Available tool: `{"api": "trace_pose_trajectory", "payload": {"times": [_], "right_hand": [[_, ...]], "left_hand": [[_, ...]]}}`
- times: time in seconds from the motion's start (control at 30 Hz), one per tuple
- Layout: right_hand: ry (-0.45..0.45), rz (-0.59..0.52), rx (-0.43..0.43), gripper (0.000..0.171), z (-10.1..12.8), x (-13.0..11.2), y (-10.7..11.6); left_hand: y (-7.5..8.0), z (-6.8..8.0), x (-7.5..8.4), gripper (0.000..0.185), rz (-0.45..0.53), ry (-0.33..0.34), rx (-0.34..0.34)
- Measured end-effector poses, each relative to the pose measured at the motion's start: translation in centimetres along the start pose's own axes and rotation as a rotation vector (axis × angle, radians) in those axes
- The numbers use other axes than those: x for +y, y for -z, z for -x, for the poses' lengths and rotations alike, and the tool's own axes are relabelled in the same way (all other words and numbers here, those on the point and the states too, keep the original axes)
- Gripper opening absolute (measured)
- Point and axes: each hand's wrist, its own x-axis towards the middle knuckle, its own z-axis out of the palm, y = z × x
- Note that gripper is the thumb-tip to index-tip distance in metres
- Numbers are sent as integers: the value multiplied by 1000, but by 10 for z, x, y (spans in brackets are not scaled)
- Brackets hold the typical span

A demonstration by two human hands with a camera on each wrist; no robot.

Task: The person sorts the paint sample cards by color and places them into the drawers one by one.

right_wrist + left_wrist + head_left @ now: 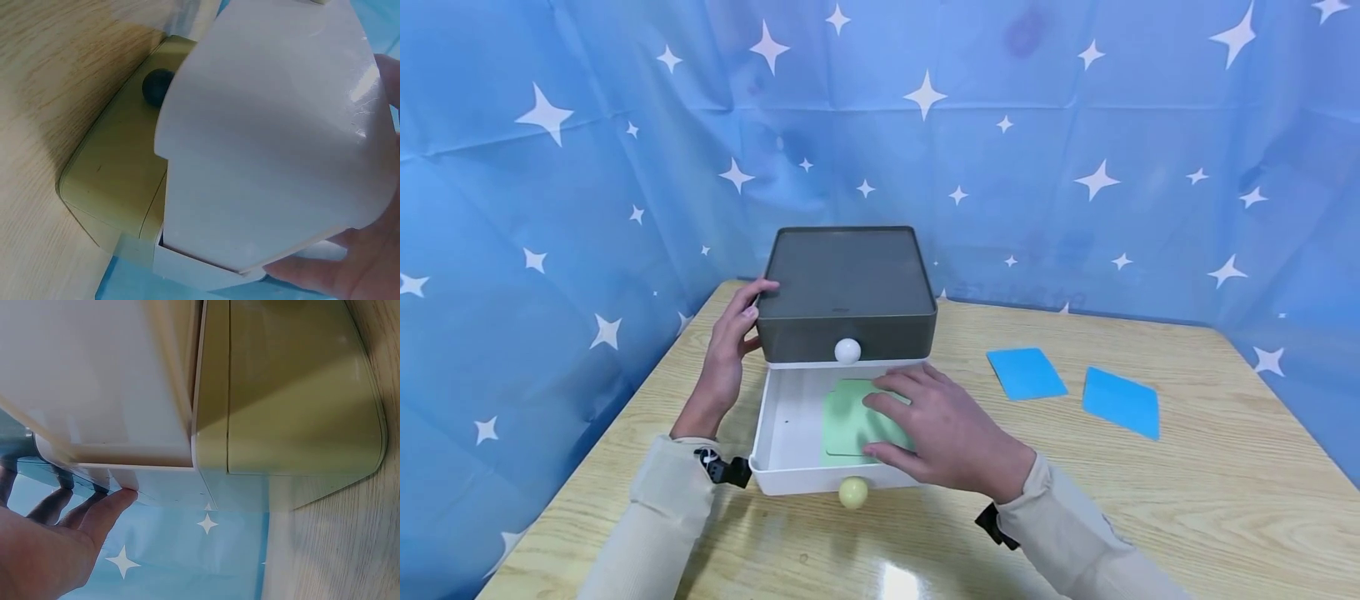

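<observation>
"Item one?"

"Left hand (725, 343), at the left side of the dark box (850, 271), fingers extended, touching its side and top edge. Left forearm (651, 525), pale-sleeved, reaching in from front left of the box."

"Item two?"

"Right hand (951, 425), in front of the box, palm down, fingers spread, slightly bent; contact beneath them uncertain. Right forearm (1086, 537), pale-sleeved, angled in from front right of the box."

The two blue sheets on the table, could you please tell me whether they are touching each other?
Apart: the head view shows a strip of bare tabletop between the left blue sheet and the right blue sheet.
</observation>
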Motion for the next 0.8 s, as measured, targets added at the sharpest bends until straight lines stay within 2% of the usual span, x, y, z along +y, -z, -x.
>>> {"api": "trace_pose_trajectory", "payload": {"times": [0.37, 0.6, 0.8], "right_hand": [[39, -3, 46, 37, 1, -3, 3], [73, -6, 125, 34, 6, -13, 11], [35, 17, 187, 38, 14, -29, 22]], "left_hand": [[1, -1, 0, 49, -5, 0, 3], [1, -1, -1, 49, -6, 1, 1], [0, 0, 0, 49, -8, 5, 3]]}}
